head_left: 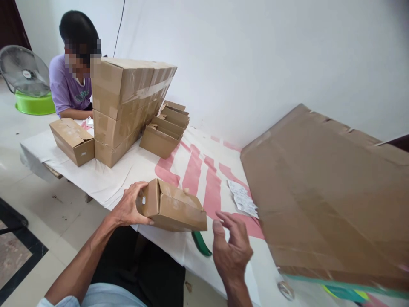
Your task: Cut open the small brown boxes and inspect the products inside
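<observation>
Looking down from the head camera, the left hand [129, 209] is wrapped around one end of a small brown box [174, 207]. The thumb is at the front of the box and the fingers curl over its top edge, so this hand is clamped tight on it. The small brown box sits at the near edge of the table [105, 179], tipped a little, with its flaps closed.

The right hand [231, 247] is just beside the other end of the box and is not touching it. Its fingers are spread apart and it holds nothing.

A green thing [201, 244] pokes out from under the box at the table edge. The cloth on the table is white with red stripes [193, 170]. Some white papers [243, 199] lie on the stripes, near the right hand.

A very big box [326, 192] lies tilted on the right side of the table. Far back stands a tall stack of boxes [128, 106]. One single box [73, 140] sits to the left of the stack, and some open boxes [166, 130] sit to the right of it.

Another person in a purple shirt [65, 87] sits behind the stack. A fan [24, 70] and a green tub [33, 104] are on the floor behind that person.
</observation>
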`<state>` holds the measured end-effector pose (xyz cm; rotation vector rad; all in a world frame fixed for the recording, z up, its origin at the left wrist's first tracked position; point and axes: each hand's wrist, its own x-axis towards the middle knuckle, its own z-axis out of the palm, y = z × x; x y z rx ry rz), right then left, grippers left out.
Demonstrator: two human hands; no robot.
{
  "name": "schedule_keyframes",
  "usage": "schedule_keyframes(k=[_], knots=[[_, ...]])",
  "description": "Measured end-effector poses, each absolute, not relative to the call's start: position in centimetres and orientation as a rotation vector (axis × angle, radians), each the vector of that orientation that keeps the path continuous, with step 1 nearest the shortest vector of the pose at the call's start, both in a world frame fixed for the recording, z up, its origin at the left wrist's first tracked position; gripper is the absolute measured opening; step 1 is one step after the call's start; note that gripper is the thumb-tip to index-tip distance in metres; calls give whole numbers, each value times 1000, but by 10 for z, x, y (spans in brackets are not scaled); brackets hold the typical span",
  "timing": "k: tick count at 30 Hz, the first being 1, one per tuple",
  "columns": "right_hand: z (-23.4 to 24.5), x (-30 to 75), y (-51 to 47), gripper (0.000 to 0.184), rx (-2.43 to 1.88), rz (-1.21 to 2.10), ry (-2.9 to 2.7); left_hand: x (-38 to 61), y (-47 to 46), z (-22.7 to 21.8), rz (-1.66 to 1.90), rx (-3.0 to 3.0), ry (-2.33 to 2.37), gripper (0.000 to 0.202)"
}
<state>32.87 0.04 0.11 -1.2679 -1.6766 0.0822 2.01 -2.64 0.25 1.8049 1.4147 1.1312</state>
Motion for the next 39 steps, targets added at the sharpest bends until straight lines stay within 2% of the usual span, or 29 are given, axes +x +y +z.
schedule_keyframes(k=[3, 6, 12, 25, 28, 32, 35, 39], knots=[[73, 291, 0, 15, -922, 62, -2053, 32, -23, 12, 1159, 1896, 1396, 110], [108, 256, 7, 9, -654, -56, -2448, 46, -20, 18, 1194, 1955, 1391, 108], [99, 225, 29, 12, -589, -312, -2796, 62, -20, 28, 1206, 1963, 1413, 101], [86, 225, 36, 24, -558, -358, -2922, 66, -19, 34, 1190, 1970, 1419, 98], [93, 224, 39, 25, -572, -280, -2879, 68, -18, 37, 1179, 1967, 1428, 99], [126, 233, 44, 23, -626, 176, -2559, 64, -14, 40, 1107, 1983, 1421, 108], [150, 261, 47, 21, -747, 429, -2175, 48, -12, 34, 1113, 1983, 1377, 107], [133, 332, 52, 26, -992, 346, -1818, 10, -4, 13, 1157, 1834, 1343, 96]])
